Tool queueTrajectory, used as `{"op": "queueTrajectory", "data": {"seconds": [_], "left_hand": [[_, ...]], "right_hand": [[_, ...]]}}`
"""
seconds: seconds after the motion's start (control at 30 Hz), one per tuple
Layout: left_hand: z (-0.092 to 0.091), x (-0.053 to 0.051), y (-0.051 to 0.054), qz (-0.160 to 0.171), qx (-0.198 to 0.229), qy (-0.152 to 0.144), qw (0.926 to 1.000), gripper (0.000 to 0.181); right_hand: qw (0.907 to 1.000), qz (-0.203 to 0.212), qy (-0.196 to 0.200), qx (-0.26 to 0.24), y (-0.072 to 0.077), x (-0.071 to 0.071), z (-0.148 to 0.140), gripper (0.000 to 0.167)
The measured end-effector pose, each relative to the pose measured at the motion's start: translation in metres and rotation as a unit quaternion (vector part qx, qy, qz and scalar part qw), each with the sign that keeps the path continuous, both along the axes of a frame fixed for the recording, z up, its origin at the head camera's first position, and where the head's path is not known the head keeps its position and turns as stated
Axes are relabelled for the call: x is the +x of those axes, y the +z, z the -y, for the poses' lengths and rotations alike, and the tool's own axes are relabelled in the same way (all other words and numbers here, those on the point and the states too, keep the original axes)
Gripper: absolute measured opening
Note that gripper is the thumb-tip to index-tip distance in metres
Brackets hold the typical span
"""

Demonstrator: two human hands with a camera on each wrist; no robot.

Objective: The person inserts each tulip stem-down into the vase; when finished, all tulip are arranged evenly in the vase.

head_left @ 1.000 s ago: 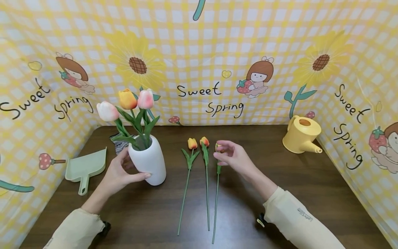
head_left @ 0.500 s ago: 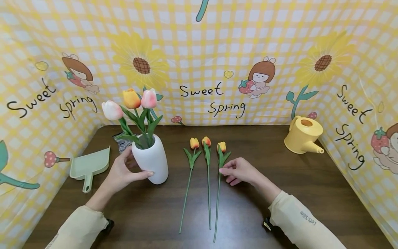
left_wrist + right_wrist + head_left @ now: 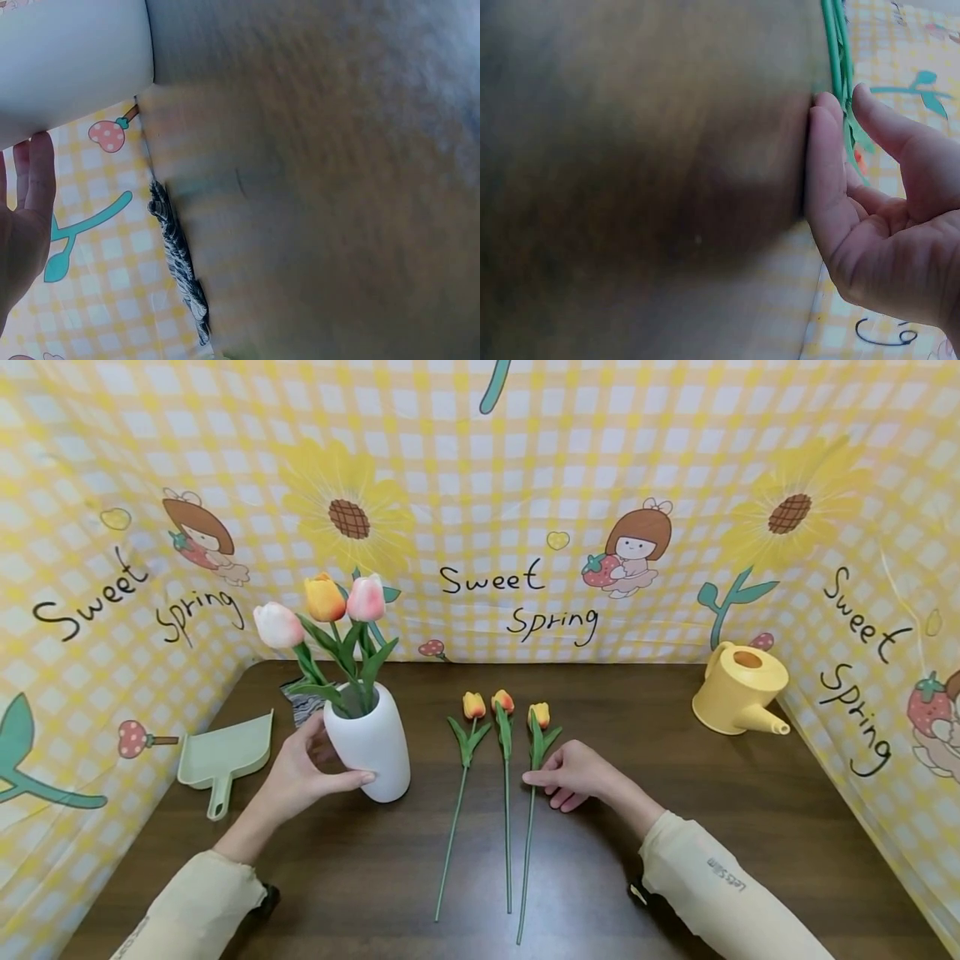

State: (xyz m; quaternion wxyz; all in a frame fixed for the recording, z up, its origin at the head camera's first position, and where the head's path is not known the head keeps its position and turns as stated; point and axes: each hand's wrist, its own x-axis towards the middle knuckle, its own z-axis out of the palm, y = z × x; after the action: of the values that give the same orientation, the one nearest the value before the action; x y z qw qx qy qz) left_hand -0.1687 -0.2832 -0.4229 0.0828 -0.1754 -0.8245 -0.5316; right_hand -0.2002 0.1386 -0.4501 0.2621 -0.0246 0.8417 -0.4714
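My left hand (image 3: pixel 300 781) grips a white vase (image 3: pixel 375 752) from its left side, thumb across the front. Two pink-white tulips and one orange tulip (image 3: pixel 326 598) stand in the vase. On the table, three yellow-orange tulips with long green stems lie side by side: a left tulip (image 3: pixel 474 705), a middle tulip (image 3: pixel 503 702) and a right tulip (image 3: pixel 539 716). Just below the right tulip's leaves, my right hand (image 3: pixel 577 775) pinches its stem between thumb and forefinger. The right wrist view shows green stems (image 3: pixel 840 67) between thumb and forefinger.
A pale green dustpan (image 3: pixel 227 752) lies on the left of the dark wooden table (image 3: pixel 637 877). Behind the vase is a striped grey cloth-like thing (image 3: pixel 300 699). At the back right stands a yellow watering can (image 3: pixel 738 689). Yellow checked fabric (image 3: pixel 480 510) surrounds the table.
My right hand has come down from the right tulip's blossom to its stem, thumb and forefinger now round it. My left hand keeps its grip on the vase. The head view has shifted slightly.
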Motion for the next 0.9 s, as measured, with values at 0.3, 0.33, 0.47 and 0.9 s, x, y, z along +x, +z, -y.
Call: {"op": "queueTrajectory", "data": {"seconds": [0.3, 0.33, 0.47, 0.9], "left_hand": [[0.0, -0.0018, -0.0019, 0.007, 0.0, 0.003, 1.0, 0.09], [0.0003, -0.001, -0.0023, 0.01, 0.002, 0.001, 1.0, 0.09], [0.0011, 0.0022, -0.0047, 0.02, 0.006, -0.004, 0.9998, 0.09], [-0.0013, -0.0006, -0.0014, 0.007, -0.004, 0.005, 1.0, 0.092]], "right_hand": [[0.999, -0.029, -0.009, 0.033, 0.0044, 0.0036, 0.0086, 0.031], [0.9991, -0.028, -0.008, 0.032, 0.0036, 0.0039, 0.0088, 0.031], [0.9994, -0.022, -0.001, 0.026, -0.0011, 0.0068, 0.0089, 0.031], [0.9997, -0.001, -0.01, -0.021, 0.0018, 0.0032, 0.0012, 0.027]]}}
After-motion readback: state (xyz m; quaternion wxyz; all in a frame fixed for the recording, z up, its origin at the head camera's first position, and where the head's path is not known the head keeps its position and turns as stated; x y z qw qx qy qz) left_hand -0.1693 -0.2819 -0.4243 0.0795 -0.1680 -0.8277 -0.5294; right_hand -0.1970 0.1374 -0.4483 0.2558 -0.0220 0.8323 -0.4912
